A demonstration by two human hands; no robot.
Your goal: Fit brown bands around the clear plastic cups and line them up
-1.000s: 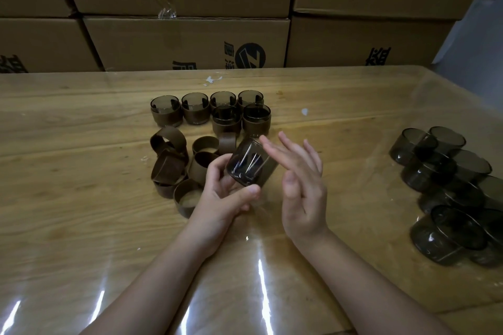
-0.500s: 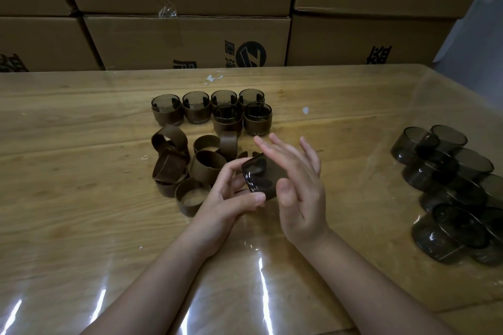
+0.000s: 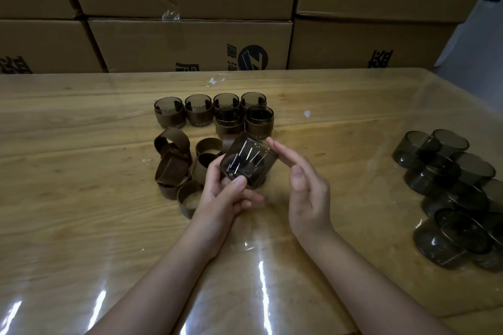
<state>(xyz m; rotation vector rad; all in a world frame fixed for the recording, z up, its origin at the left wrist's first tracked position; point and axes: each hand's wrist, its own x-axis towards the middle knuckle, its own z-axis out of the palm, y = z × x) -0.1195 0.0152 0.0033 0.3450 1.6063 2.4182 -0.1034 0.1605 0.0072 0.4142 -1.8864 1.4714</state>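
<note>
- The tinted cup (image 3: 246, 162) is rising mid-frame since earlier.
- The left hand (image 3: 221, 196) is gripping it; the straight-fingered right hand (image 3: 306, 190) is touching it.
- Likely light, slick: hold sidewalls.

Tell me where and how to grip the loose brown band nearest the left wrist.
I would pinch the brown band by its upper rim from above, on its near left side: it stands open end up, and other bands crowd behind it.

Left hand (image 3: 221, 196) grips tilted clear cup (image 3: 246, 162) above desk (image 3: 81, 226); right hand (image 3: 304, 185) open beside it, fingertips (image 3: 272, 144) near rim. Loose brown bands (image 3: 174, 163) left; banded cups (image 3: 215, 113) behind.
</note>
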